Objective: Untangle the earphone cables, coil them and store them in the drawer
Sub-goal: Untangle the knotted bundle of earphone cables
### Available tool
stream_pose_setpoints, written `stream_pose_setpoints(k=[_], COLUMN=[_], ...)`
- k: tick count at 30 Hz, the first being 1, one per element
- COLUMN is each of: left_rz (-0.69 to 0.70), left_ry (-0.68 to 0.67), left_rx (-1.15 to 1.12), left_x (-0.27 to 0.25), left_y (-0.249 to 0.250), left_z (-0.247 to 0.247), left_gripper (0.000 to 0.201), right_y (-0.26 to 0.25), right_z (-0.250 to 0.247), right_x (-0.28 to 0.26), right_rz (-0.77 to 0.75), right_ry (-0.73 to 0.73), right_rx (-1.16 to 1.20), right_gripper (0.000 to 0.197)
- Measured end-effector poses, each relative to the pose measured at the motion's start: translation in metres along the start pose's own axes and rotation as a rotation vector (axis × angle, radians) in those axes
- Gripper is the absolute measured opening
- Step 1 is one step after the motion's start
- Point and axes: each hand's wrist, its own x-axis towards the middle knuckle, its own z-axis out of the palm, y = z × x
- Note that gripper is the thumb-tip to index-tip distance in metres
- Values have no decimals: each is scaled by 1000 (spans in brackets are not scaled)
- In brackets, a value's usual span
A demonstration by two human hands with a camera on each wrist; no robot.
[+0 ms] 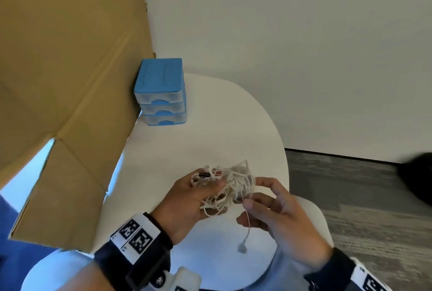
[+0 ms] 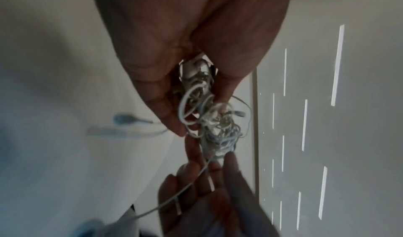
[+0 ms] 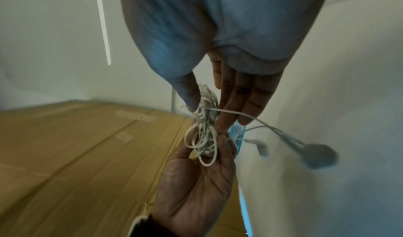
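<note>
A cardboard box point(image 1: 65, 75) leans along the desk's point(image 1: 210, 131) left edge, with the closed blue drawers point(image 1: 161, 94) at its far edge. Above the near edge, the left hand point(image 1: 187, 199) grips the knotted earphone cables point(image 1: 230, 183) while the right hand point(image 1: 278, 211) pinches one strand. Untangling has barely begun; coiling and storing remain.

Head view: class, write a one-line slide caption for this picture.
Both hands, left and right, hold a tangled white earphone cable bundle above the white table; blue three-drawer plastic organiser stands closed.

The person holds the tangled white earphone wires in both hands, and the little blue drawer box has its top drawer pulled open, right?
Not quite. In the head view all three drawers of the small blue plastic drawer box are closed. Both the left hand and right hand do hold the tangled white earphone wires.
</note>
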Motion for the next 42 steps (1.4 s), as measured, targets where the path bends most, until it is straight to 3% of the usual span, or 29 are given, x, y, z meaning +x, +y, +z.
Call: stream_pose_setpoints(k=[3, 6, 8, 11, 14, 18, 20, 24, 33, 39, 42], left_rz=[50, 76, 90, 129, 185, 300, 338, 310, 280, 233, 214], left_ry=[69, 43, 29, 76, 175, 287, 250, 157, 147, 181, 110], left_rx=[-99, -92, -47, -20, -35, 65, 136, 158, 98, 82, 51], left_x=[-2, -5, -6, -2, 1, -8, -13, -13, -11, -1, 1], left_y=[4, 8, 10, 15, 22, 19, 14, 9, 17, 19, 19], left_z=[-1, 4, 9, 11, 8, 6, 8, 8, 3, -3, -5], left_gripper=[46, 49, 47, 45, 20, 15, 20, 9, 19, 17, 36], right_y=[1, -6, -16, -36, -46, -41, -39, -43, -39, -34, -30], right_z=[2, 4, 5, 16, 31, 40, 39, 39, 55, 52, 50], right_x=[-3, -1, 6, 21, 32, 35, 33, 35, 44, 46, 47], right_rz=[6, -65, -131, -183, -159, -187, -199, -243, -282, -232, -245], right_ry=[-2, -20, -4, 6, -43, 22, 76, 163, 115, 50, 43], right_rx=[16, -95, -135, -99, -142, -278, -265, -263, -359, -393, -362], right_gripper=[42, 17, 10, 17, 39, 17, 6, 11, 10, 14, 15])
